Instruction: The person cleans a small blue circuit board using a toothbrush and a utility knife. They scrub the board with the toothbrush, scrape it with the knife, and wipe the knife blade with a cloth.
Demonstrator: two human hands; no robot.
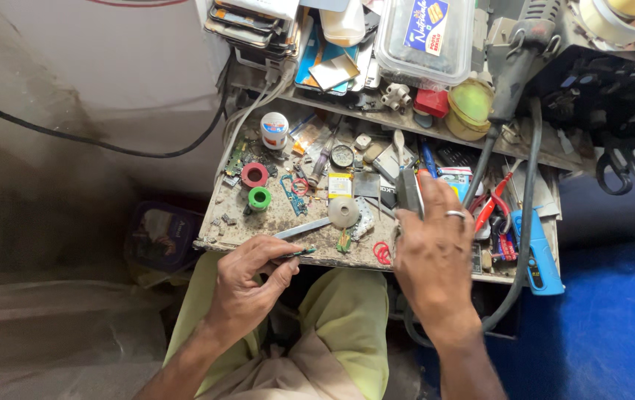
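Observation:
My left hand (247,278) pinches a small green circuit part (299,253) at the front edge of a cluttered workbench (243,231). Over the bench's middle, my right hand (436,252), with a ring on one finger, grips a dark grey flat tool (408,191) that stands upright. Flat metal tweezers (301,228) lie just above my left hand. A round whitish disc (344,211) sits between the two hands. My knees in yellow-green trousers (347,318) are under the bench.
Red (254,175) and green (259,198) tape rolls, a white jar (274,130), red pliers (491,204) and a blue tool (541,255) crowd the bench. The shelf above holds phones, a clear plastic box (425,33) and scissors (625,167). Black cables (525,222) hang right.

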